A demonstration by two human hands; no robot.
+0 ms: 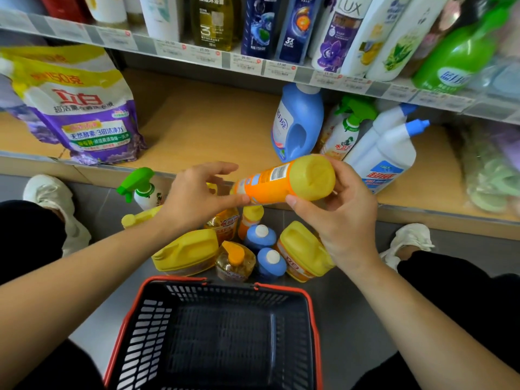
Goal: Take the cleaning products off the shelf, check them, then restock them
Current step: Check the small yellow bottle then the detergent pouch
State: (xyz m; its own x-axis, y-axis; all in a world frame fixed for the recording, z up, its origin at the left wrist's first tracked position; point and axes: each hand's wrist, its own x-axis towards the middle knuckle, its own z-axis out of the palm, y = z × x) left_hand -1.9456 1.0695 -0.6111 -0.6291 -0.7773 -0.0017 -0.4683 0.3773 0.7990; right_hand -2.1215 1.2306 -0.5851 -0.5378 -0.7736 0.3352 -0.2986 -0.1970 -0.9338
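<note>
Orange bottle (270,184) held by left hand (197,199), right hand (344,220).

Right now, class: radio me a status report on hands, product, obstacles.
Right hand grips orange bottle base; left hand pinches neck end. Bottle sideways. Floor bottles crowd between basket and shelf.

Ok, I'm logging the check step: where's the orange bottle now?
Head view, centre: the orange bottle held sideways by left hand and right hand, above the floor bottles.
</note>
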